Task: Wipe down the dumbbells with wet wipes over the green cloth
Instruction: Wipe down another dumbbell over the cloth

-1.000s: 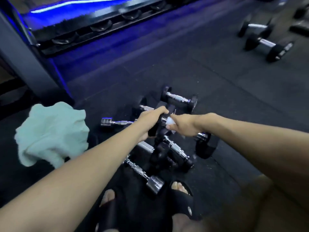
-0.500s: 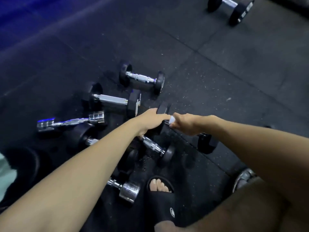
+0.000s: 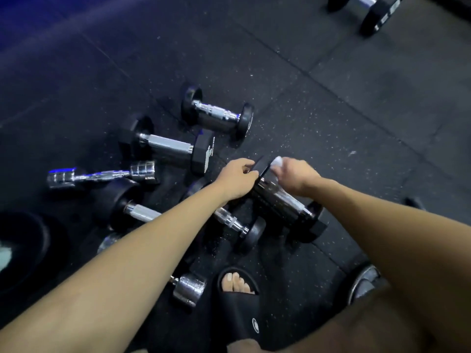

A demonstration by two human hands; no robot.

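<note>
A black hex dumbbell with a chrome handle point(image 3: 280, 200) lies tilted on the dark rubber floor. My left hand point(image 3: 238, 178) grips its far head. My right hand point(image 3: 297, 174) presses a white wet wipe point(image 3: 277, 161) against that same head. Only a sliver of the green cloth point(image 3: 4, 256) shows at the left edge. Several other dumbbells lie to the left, among them a round-headed one point(image 3: 216, 114), a hex one point(image 3: 168, 146) and an all-chrome one point(image 3: 102, 174).
A black slide sandal on my foot point(image 3: 239, 296) sits below the dumbbells. A chrome dumbbell head point(image 3: 190, 289) lies beside it. A large dumbbell point(image 3: 369, 8) rests at the top right. A black weight plate point(image 3: 23, 248) lies at the left.
The view swung right and down, so the green cloth slid almost out of frame. My right hand moved the wipe from the handle up to the dumbbell's far head.
</note>
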